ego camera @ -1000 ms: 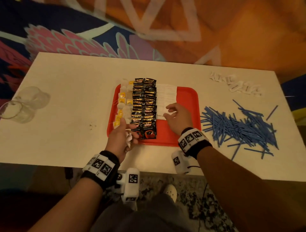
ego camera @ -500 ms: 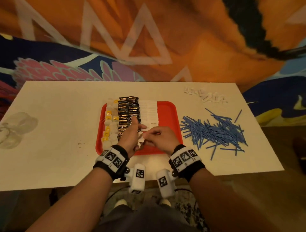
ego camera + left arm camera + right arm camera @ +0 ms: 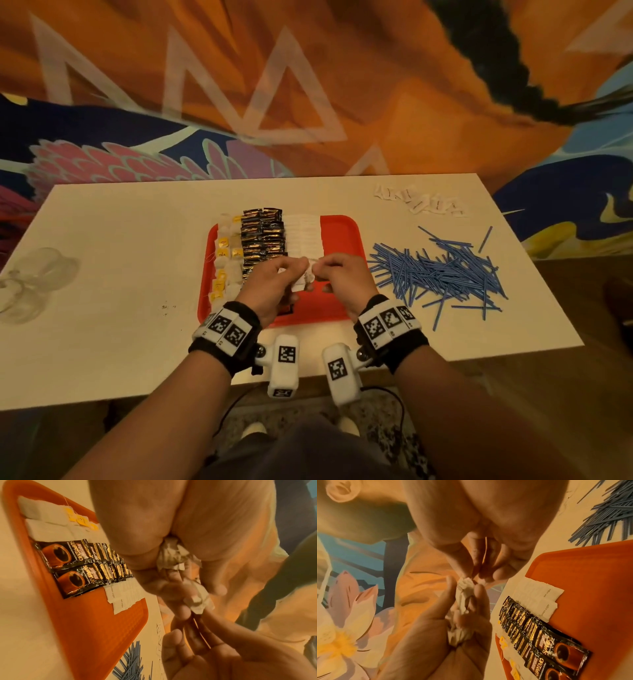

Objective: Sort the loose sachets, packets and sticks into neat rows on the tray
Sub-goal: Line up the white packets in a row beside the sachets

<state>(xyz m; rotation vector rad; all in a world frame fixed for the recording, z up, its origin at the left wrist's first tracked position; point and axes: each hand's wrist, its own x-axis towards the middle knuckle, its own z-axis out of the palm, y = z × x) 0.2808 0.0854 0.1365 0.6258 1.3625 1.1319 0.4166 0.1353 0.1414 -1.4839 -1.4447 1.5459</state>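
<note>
I see the red tray (image 3: 342, 236) lying flat at the table's middle, its right part bare. On it run three columns: tea bags with yellow tags (image 3: 226, 260) along the left edge, black coffee sachets (image 3: 262, 240) overlapping in a double row beside them, then white brown-sugar packets (image 3: 305, 236) overlapping to their right. A bunch of white sachets (image 3: 176, 557) sits crumpled in my left hand above the tray's near half. A loose heap of blue sticks (image 3: 435, 274) lies on the table right of the tray, and more white sachets (image 3: 421, 202) are scattered near the far right corner.
</note>
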